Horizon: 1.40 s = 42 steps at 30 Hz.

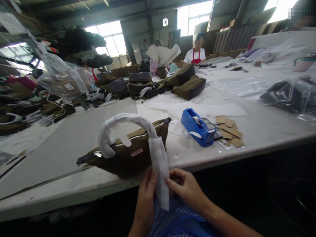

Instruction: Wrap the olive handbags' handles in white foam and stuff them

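Note:
An olive-brown zippered bag (128, 161) rests at the table's front edge. Its arched handle (130, 118) is wrapped in white padding. A flat strip of white wrapping paper (160, 161) hangs from the handle's right end, down past the table edge. My left hand (147, 191) holds the strip's left edge between thumb and fingers. On the opposite edge my right hand (186, 187) pinches the same strip. Whether a strap lies inside the strip is hidden. Right of the bag stands a blue tape dispenser (197, 126).
Brown cardboard pieces (230, 130) lie beside the dispenser. More olive bags (189, 84) are heaped at the back. Clear plastic with a dark item (291, 93) sits far right. A hanging plastic bag (61, 77) is at left. A co-worker in a red apron (197, 56) is across the table.

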Available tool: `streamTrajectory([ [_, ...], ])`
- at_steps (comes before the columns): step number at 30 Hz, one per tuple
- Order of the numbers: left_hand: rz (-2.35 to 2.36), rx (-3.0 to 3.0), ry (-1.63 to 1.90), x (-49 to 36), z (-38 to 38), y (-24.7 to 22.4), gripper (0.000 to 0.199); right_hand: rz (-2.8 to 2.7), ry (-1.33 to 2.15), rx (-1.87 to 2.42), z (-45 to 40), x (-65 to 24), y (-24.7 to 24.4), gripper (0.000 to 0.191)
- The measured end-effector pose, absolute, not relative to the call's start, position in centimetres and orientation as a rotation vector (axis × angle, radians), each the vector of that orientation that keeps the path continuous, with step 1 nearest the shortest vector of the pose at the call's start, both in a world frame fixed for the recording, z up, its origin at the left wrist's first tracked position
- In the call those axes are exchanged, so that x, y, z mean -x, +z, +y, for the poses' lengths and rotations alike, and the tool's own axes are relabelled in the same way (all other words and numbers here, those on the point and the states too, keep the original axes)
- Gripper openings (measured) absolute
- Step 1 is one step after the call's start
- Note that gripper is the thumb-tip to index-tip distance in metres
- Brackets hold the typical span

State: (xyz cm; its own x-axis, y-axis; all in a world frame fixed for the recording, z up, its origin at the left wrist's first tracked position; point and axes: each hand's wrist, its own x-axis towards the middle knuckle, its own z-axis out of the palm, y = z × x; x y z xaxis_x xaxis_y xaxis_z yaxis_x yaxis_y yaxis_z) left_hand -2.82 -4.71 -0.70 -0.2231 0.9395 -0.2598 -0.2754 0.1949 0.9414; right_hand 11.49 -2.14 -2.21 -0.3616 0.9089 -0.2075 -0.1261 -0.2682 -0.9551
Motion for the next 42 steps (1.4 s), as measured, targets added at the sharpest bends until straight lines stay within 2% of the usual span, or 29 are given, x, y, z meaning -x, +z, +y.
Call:
streamTrajectory([
  [5,1.372,-0.644,1.232,3.0,-6.8,-2.2,0.068,-1.514,1.629,1.011,-1.2,-12.8,-1.0,0.024],
  [8,1.505,-0.645,1.288,3.2,-6.5,-3.5,0.069,-1.756,1.023,1.130,1.9,-16.3,0.4,0.023],
  [10,1.565,-0.660,1.302,3.4,-6.2,-4.2,0.069,-1.660,0.530,1.292,5.1,-19.8,1.3,0.028],
  [12,1.562,-0.682,1.279,3.7,-5.9,-4.8,0.070,-1.531,0.296,1.445,8.4,-23.4,1.8,0.032],
  [16,1.517,-0.709,1.256,3.9,-5.7,-5.3,0.070,-1.457,0.496,1.594,13.2,-27.9,1.1,0.027],
  [21,1.536,-0.700,1.290,3.6,-5.8,-4.4,0.066,-1.335,0.756,1.507,14.1,-27.9,0.3,0.033],
  [27,1.515,-0.648,1.273,4.0,-5.6,-4.9,0.065,-1.124,0.662,1.401,11.7,-27.5,1.3,0.030],
  [32,1.531,-0.620,1.265,3.8,-5.5,-4.7,0.066,-0.969,0.831,1.408,9.1,-28.1,-0.8,0.046],
  [37,1.529,-0.632,1.255,3.2,-5.5,-2.9,0.064,-0.978,0.815,1.470,9.0,-28.7,-4.2,0.057],
  [42,1.537,-0.639,1.258,3.4,-5.5,-2.7,0.064,-1.055,0.818,1.516,7.5,-27.8,-4.3,0.056],
])
